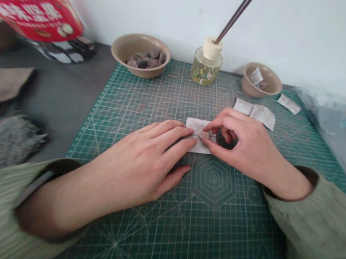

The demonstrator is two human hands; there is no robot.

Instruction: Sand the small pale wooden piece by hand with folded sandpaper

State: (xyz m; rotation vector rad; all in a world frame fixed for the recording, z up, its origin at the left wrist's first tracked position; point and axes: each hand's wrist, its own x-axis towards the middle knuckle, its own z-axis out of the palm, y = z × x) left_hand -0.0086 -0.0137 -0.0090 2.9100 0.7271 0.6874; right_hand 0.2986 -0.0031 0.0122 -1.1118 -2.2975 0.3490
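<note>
A small pinkish-brown stone (pixel 204 135) sits on a white paper slip (pixel 200 147) at the middle of the green cutting mat (pixel 155 237). The thumb and index finger of my right hand (pixel 236 138) pinch this stone from the right. My left hand (pixel 151 155) lies palm down with its fingers stretched out, the fingertips resting on the left part of the slip. Its thumb is apart from the fingers, over the mat. Part of the slip is hidden under my fingers.
Behind stand a bowl of dark stones (pixel 144 72), a reed diffuser (pixel 207 65) and a smaller bowl (pixel 260 89) with a packet. More paper pieces (pixel 262 115) lie beyond my right hand. A red package (pixel 42 14) and grey cloth (pixel 12 142) are left, clear plastic (pixel 332 122) right.
</note>
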